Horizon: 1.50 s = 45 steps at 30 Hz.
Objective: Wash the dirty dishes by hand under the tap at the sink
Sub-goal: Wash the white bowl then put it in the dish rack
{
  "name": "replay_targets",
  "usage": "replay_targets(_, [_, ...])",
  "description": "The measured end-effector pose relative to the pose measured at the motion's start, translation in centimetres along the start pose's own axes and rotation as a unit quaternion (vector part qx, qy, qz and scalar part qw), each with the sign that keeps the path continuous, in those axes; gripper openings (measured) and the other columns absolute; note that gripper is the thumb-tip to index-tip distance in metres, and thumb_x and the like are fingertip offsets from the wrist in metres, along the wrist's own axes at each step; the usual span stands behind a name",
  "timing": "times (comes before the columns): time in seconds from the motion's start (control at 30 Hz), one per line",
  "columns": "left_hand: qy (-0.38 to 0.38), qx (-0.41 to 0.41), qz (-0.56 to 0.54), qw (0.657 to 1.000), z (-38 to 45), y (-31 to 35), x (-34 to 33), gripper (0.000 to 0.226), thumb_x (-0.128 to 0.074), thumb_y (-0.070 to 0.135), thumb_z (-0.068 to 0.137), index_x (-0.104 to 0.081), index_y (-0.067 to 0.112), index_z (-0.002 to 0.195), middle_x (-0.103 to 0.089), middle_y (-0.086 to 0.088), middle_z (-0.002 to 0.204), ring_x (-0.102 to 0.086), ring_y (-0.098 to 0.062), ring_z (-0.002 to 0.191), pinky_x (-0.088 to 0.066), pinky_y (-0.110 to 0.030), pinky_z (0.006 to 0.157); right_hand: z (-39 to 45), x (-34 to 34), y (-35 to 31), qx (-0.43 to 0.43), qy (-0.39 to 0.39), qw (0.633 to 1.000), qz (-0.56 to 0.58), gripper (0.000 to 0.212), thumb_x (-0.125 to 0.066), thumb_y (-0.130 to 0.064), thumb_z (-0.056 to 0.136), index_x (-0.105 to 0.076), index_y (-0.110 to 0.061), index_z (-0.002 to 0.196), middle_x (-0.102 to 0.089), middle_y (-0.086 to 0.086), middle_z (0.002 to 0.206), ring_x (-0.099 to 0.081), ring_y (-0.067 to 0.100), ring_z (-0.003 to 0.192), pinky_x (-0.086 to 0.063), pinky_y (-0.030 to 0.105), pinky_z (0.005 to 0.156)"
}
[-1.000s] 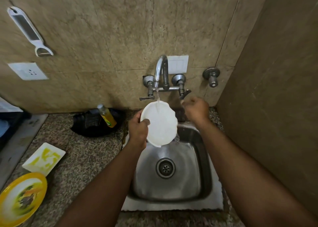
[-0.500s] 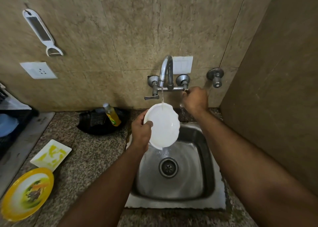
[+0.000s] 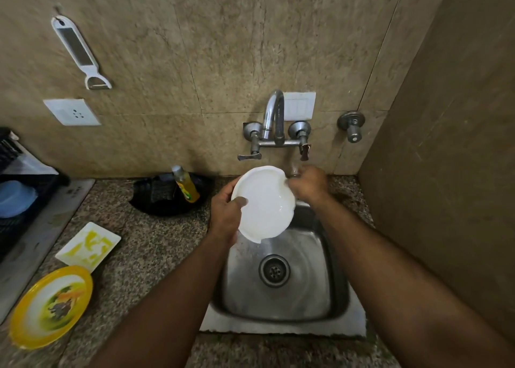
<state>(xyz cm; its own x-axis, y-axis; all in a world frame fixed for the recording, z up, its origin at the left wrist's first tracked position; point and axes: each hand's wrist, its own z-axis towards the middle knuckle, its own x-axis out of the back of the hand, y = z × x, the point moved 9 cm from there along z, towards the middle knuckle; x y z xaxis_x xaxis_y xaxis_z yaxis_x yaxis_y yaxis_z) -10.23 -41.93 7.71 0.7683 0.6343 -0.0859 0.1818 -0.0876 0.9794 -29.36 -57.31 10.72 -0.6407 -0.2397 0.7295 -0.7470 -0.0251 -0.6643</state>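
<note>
My left hand point(image 3: 225, 211) grips the left rim of a white bowl point(image 3: 264, 206), thumb on the inside. The bowl is tilted over the back of the steel sink point(image 3: 328, 284), just below the wall tap point(image 3: 274, 116). My right hand point(image 3: 308, 183), slightly blurred, is at the bowl's upper right rim with its fingers curled onto the edge. It sits below the tap's right handle point(image 3: 305, 148). I cannot make out a water stream.
On the granite counter to the left lie a dirty yellow plate point(image 3: 50, 306) and a white square dish point(image 3: 87, 246) smeared yellow. A soap bottle point(image 3: 186, 186) leans in a black tray point(image 3: 164, 200). A dark dish rack point(image 3: 16, 194) stands far left; a wall closes the right side.
My right hand left the tap's right handle and came down to the bowl's rim. The bowl has tilted slightly, and the water stream seen earlier no longer shows.
</note>
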Motion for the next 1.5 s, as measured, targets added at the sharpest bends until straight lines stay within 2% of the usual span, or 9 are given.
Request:
replay_targets(0.1, [-0.037, -0.018, 0.004, 0.999, 0.0, 0.5, -0.1, 0.054, -0.065, -0.001, 0.075, -0.073, 0.019, 0.126, -0.077, -0.005, 0.115, -0.07, -0.023, 0.102, -0.062, -0.041, 0.079, -0.8, -2.7, 1.5, -0.008, -0.11, 0.993, 0.04, 0.029, -0.075, -0.021, 0.084, -0.074, -0.019, 0.113, -0.076, 0.005, 0.1, -0.073, 0.024, 0.085, -0.065, 0.043, 0.073])
replay_targets(0.2, [-0.053, -0.063, 0.078, 0.994, 0.2, 1.1, 0.3, 0.048, -0.061, -0.01, 0.088, -0.073, 0.018, 0.125, -0.077, 0.003, 0.109, -0.07, -0.008, 0.095, -0.057, -0.023, 0.072, -1.5, -2.8, 2.3, -0.009, -0.127, 0.987, 0.096, 0.028, -0.073, -0.012, 0.091, -0.072, -0.018, 0.119, -0.075, 0.008, 0.101, -0.073, 0.03, 0.086, -0.065, 0.05, 0.064])
replay_targets(0.33, [-0.073, -0.185, 0.269, 0.942, 0.5, 2.5, 0.5, 0.035, -0.068, 0.007, 0.092, -0.075, 0.018, 0.124, -0.078, 0.006, 0.106, -0.072, -0.004, 0.092, -0.057, -0.026, 0.08, -2.2, -0.7, 1.5, 0.084, -0.056, 0.993, 0.068, 0.024, -0.073, -0.016, 0.092, -0.077, -0.017, 0.115, -0.078, 0.006, 0.104, -0.072, 0.025, 0.093, -0.061, 0.042, 0.082])
replay_targets(0.43, [-0.034, -0.22, 0.355, 0.908, 0.6, 3.3, 0.6, 0.027, -0.071, 0.018, 0.092, -0.077, 0.015, 0.118, -0.08, -0.001, 0.1, -0.074, -0.016, 0.088, -0.059, -0.033, 0.08, -3.3, 1.0, 0.6, 0.132, -0.006, 0.991, 0.034, 0.022, -0.071, -0.017, 0.093, -0.078, -0.015, 0.114, -0.077, 0.003, 0.099, -0.069, 0.019, 0.086, -0.047, 0.025, 0.074])
replay_targets(0.57, [-0.004, -0.254, 0.401, 0.88, 0.4, 5.1, 0.3, 0.025, -0.069, 0.033, 0.093, -0.079, 0.019, 0.111, -0.08, -0.001, 0.093, -0.073, -0.018, 0.081, -0.061, -0.036, 0.077, -4.2, 2.9, -0.3, 0.175, 0.043, 0.983, 0.022, 0.021, -0.07, -0.017, 0.093, -0.077, -0.014, 0.113, -0.078, 0.006, 0.099, -0.068, 0.021, 0.085, -0.044, 0.024, 0.074])
replay_targets(0.77, [0.027, -0.32, 0.397, 0.86, -0.5, 8.1, -0.3, 0.031, -0.065, 0.036, 0.096, -0.076, 0.024, 0.122, -0.08, -0.001, 0.09, -0.072, -0.017, 0.076, -0.06, -0.035, 0.074, -5.2, 5.5, -1.7, 0.215, 0.083, 0.973, 0.026, 0.026, -0.069, -0.018, 0.095, -0.073, -0.018, 0.121, -0.077, 0.004, 0.101, -0.067, 0.02, 0.086, -0.052, 0.028, 0.083])
replay_targets(1.1, [0.047, -0.404, 0.39, 0.826, -2.4, 11.4, -1.3, 0.032, -0.065, 0.028, 0.097, -0.074, 0.022, 0.128, -0.08, -0.009, 0.087, -0.073, -0.028, 0.074, -0.055, -0.032, 0.072, -5.8, 7.9, -2.4, 0.246, 0.119, 0.962, 0.004, 0.022, -0.07, -0.021, 0.094, -0.073, -0.02, 0.116, -0.076, 0.004, 0.093, -0.061, 0.017, 0.078, -0.042, 0.023, 0.075])
replay_targets(1.23, [0.051, -0.414, 0.38, 0.825, -3.0, 11.9, -1.4, 0.03, -0.069, 0.021, 0.098, -0.074, 0.021, 0.127, -0.079, -0.009, 0.086, -0.072, -0.026, 0.072, -0.047, -0.024, 0.071, -6.1, 8.2, -2.6, 0.248, 0.123, 0.961, 0.004, 0.023, -0.069, -0.021, 0.094, -0.073, -0.021, 0.117, -0.077, 0.004, 0.095, -0.063, 0.017, 0.079, -0.042, 0.022, 0.076])
replay_targets(1.5, [0.033, -0.398, 0.372, 0.838, -2.8, 12.1, -1.0, 0.029, -0.063, 0.027, 0.101, -0.074, 0.023, 0.128, -0.079, -0.005, 0.087, -0.07, -0.02, 0.073, -0.053, -0.027, 0.068, -6.8, 8.6, -3.3, 0.264, 0.142, 0.954, 0.005, 0.03, -0.07, -0.019, 0.094, -0.073, -0.022, 0.123, -0.078, 0.005, 0.1, -0.07, 0.022, 0.086, -0.043, 0.021, 0.078])
